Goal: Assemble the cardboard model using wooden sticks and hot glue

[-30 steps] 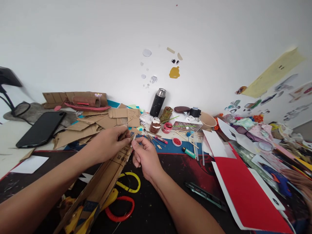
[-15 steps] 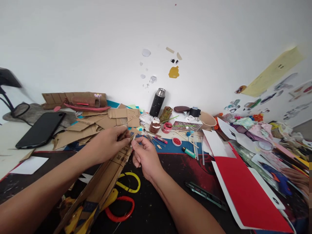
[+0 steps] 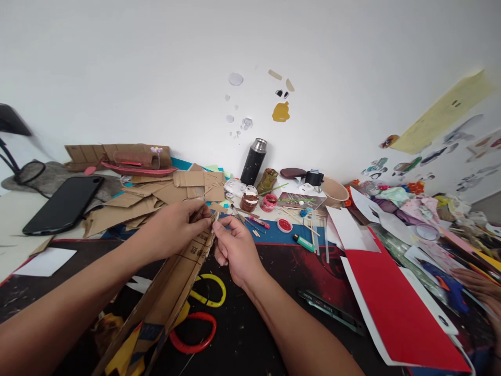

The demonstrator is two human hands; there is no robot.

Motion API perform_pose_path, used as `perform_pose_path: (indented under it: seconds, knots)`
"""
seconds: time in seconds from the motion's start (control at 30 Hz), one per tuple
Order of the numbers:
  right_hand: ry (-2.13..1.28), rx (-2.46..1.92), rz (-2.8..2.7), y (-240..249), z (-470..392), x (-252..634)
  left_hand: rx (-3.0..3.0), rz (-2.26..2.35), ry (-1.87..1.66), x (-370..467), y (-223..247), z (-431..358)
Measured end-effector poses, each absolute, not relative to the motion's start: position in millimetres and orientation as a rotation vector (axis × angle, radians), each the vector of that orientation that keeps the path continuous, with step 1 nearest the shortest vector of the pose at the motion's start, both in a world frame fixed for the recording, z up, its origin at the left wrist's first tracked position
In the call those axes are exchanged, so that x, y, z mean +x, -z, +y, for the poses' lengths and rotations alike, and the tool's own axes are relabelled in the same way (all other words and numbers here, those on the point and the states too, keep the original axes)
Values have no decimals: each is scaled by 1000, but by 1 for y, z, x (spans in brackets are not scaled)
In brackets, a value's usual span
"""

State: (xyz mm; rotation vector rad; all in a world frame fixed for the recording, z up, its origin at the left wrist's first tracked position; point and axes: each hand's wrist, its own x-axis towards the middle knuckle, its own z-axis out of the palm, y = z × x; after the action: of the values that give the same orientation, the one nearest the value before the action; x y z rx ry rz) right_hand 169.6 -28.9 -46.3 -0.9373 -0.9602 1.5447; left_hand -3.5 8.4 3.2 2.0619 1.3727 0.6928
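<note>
Left hand [image 3: 178, 230]: palm down, fingers closed on upper end of folded cardboard strip [image 3: 174, 282]. Right hand [image 3: 237, 248]: thumb and forefinger pinched on same end, other fingers curled, forearm in from 5 o'clock. Strip runs down to 7 o'clock. From hands: open jar [image 3: 249, 202], brown paint inside, and open jar of red paint [image 3: 269, 202], 2 o'clock; round lid [image 3: 284, 225] holding red paint, 3 o'clock. Black flask [image 3: 253, 164], 1 o'clock, contents hidden.

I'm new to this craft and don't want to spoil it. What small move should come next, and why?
Probably press the pale bit gently against the cardboard with the right hand: its fingertips pinch there, at the edge, while the left hand holds the cardboard's far end.
</note>
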Motion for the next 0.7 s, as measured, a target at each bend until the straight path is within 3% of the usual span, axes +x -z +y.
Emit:
perform_pose_path:
  seconds: [0.7]
  knots:
    - [-1540,-949,-955,48,-28,170,2042,1381,-636,-2,-4,10]
